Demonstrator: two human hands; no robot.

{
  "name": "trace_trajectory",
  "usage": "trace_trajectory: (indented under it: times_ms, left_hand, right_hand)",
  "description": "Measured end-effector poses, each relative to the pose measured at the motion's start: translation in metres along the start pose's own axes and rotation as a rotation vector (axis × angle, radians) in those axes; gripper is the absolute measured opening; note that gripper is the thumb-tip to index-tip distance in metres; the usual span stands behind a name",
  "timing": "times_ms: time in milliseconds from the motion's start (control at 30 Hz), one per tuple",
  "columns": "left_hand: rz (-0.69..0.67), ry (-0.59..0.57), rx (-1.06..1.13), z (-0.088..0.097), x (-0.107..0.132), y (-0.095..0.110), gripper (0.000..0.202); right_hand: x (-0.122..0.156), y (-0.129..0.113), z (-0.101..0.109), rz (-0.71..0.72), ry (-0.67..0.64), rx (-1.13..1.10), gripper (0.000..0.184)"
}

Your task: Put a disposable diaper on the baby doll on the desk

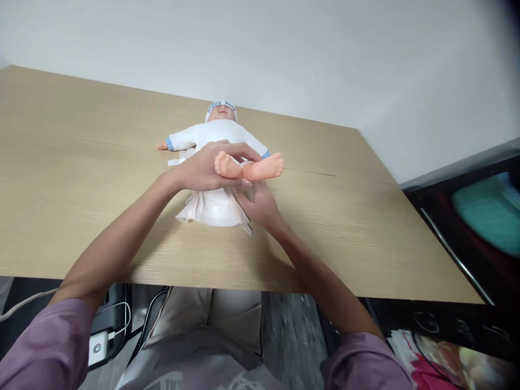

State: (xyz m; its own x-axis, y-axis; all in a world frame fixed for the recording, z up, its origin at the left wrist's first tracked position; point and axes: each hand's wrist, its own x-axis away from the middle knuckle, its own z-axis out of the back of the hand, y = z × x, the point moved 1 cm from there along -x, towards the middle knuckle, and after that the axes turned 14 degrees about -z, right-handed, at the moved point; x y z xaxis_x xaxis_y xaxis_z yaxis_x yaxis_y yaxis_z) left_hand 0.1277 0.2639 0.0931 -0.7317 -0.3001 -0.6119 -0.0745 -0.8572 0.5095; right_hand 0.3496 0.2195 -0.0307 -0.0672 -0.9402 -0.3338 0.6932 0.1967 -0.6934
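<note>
A baby doll [219, 132] in a white top and a white cap lies on its back on the wooden table [81, 179], head toward the wall. My left hand [203, 168] is wrapped round the doll's bare legs [260, 169] and holds them lifted, feet pointing right. My right hand [260, 203] lies beside the doll's bottom, its fingers on the white diaper [211, 208] spread under the doll. Whether those fingers pinch the cloth is hidden.
A white wall stands behind the table. To the right is a dark surface with a metal bar [455, 254] and a teal object [487, 211]. Below the table's front edge are cables and a white plug [97, 346] on the floor at left.
</note>
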Motion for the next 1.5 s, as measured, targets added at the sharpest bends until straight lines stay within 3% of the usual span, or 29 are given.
trace_trajectory:
  times_ms: [100, 267, 500, 667, 833, 1033, 1133, 1267, 1300, 1400, 1500]
  left_hand:
    - [0.02, 0.0, -0.083, -0.013, 0.011, 0.001, 0.047]
    - [-0.01, -0.041, -0.172, -0.014, 0.035, 0.005, 0.05]
    - [-0.048, -0.266, -0.315, 0.019, 0.11, -0.006, 0.04]
    - [-0.003, -0.325, -0.33, 0.017, 0.147, -0.022, 0.053]
    - [0.052, -0.425, -0.338, 0.01, 0.15, -0.027, 0.065]
    - [0.091, -0.43, -0.293, 0.007, 0.142, -0.018, 0.045]
    - [0.135, -0.403, -0.362, -0.004, 0.141, -0.011, 0.04]
    - [0.196, -0.362, -0.466, -0.019, 0.144, -0.007, 0.058]
    - [0.203, -0.354, -0.48, -0.021, 0.144, -0.007, 0.054]
    - [0.211, -0.318, -0.515, -0.024, 0.142, -0.007, 0.039]
    - [0.253, -0.237, -0.521, -0.021, 0.133, -0.006, 0.031]
  right_hand:
    - [0.024, -0.013, 0.018, 0.065, 0.058, -0.051, 0.077]
    - [0.022, -0.031, 0.026, 0.222, -0.037, -0.113, 0.064]
    - [0.02, 0.012, 0.044, 0.46, -0.278, -0.045, 0.038]
    - [0.026, 0.037, 0.037, 0.44, -0.347, 0.078, 0.033]
    - [0.023, 0.044, 0.036, 0.433, -0.385, 0.081, 0.042]
    - [0.021, 0.041, 0.046, 0.35, -0.455, 0.007, 0.053]
    - [0.034, 0.026, 0.044, 0.335, -0.4, 0.087, 0.043]
    - [0.054, 0.011, 0.031, 0.371, -0.299, 0.271, 0.068]
    - [0.057, 0.01, 0.027, 0.368, -0.278, 0.289, 0.067]
    - [0.058, 0.014, 0.018, 0.326, -0.208, 0.286, 0.038]
    - [0.048, 0.018, 0.015, 0.286, -0.15, 0.247, 0.028]
